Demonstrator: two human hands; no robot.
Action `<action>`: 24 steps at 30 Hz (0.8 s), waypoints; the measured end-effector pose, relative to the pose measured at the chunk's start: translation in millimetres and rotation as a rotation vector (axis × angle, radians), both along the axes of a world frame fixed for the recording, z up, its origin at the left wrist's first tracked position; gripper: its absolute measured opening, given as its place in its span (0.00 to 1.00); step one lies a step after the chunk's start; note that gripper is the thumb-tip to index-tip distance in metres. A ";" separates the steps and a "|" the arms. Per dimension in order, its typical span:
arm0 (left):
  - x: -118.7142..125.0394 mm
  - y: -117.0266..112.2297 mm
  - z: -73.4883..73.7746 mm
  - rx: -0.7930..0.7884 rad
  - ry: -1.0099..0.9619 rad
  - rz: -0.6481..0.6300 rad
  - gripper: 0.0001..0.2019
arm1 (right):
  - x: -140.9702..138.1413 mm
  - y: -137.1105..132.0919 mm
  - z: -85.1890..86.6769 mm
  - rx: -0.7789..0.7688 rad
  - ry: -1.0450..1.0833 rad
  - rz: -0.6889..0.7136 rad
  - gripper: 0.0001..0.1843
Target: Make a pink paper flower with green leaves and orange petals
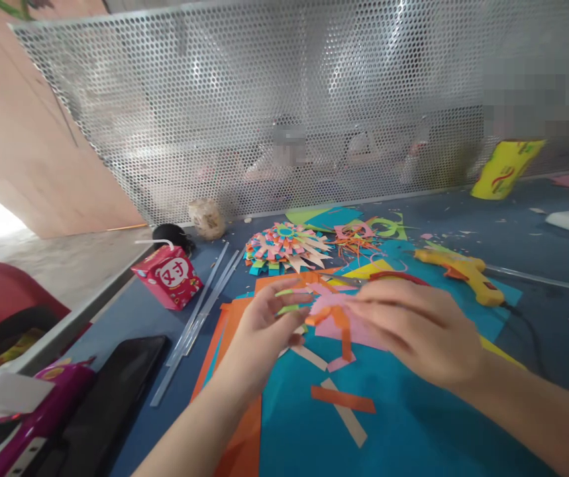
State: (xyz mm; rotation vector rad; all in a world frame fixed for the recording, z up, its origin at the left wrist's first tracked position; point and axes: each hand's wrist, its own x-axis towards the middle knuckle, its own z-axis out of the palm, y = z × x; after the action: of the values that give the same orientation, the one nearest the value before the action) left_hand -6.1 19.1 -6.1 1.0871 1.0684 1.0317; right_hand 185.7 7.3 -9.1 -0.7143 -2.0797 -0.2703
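Note:
My left hand (264,328) and my right hand (416,328) meet over a small paper piece (336,318) made of pink paper with orange strips folded across it. Both hands pinch it, the left on its left edge with green strips between the fingers, the right covering its right side. It hovers just above blue paper sheets (393,424). Loose orange and cream strips (344,401) lie on the blue sheet right below. A finished round paper flower (284,246) of several colours lies further back.
A yellow glue gun (463,271) lies to the right, clear glue sticks (199,311) to the left. A red drink carton (167,275) with a straw stands at left, a black phone (115,391) near the front left. A perforated metal screen (284,99) closes the back.

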 end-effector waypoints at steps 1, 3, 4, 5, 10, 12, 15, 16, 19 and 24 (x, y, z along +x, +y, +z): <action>0.1 -1.1 1.8 -0.087 -0.082 -0.038 0.18 | 2.7 -3.1 1.9 0.064 -0.056 0.007 0.12; 0.4 -3.5 5.1 -0.189 -0.208 -0.100 0.15 | 7.1 -7.9 4.5 0.138 -0.131 0.034 0.11; 0.6 -4.5 6.3 -0.194 -0.240 -0.120 0.15 | 8.5 -8.9 4.7 0.174 -0.152 0.047 0.11; 0.8 -5.2 7.0 -0.184 -0.254 -0.130 0.15 | 9.5 -8.7 3.8 0.206 -0.172 0.057 0.11; 0.2 -4.6 4.4 -0.102 -0.242 -0.012 0.20 | 3.7 0.1 -6.5 0.124 -0.059 -0.021 0.15; -0.2 -3.2 2.9 -0.060 -0.237 0.076 0.18 | -3.1 1.7 -8.1 -0.125 0.195 -0.073 0.16; 0.0 -1.8 2.3 0.028 -0.226 0.192 0.13 | -12.5 0.3 -7.2 -0.669 0.348 -0.014 0.11; 0.2 -1.7 2.5 0.066 -0.220 0.217 0.11 | -14.5 -0.4 -6.8 -0.830 0.339 0.027 0.09; 0.5 -2.5 3.6 0.182 -0.191 0.262 0.08 | -16.2 -0.9 -6.9 -1.150 0.362 0.168 0.14; 0.5 -5.2 4.2 0.265 -0.139 0.304 0.06 | -15.8 0.7 -6.8 -1.326 0.480 0.295 0.14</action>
State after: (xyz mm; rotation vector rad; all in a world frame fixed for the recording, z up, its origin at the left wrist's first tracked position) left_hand -5.6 13.9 -1.9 1.0631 1.0223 1.5039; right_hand 170.0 8.0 -15.9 -1.0275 -1.6450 1.4222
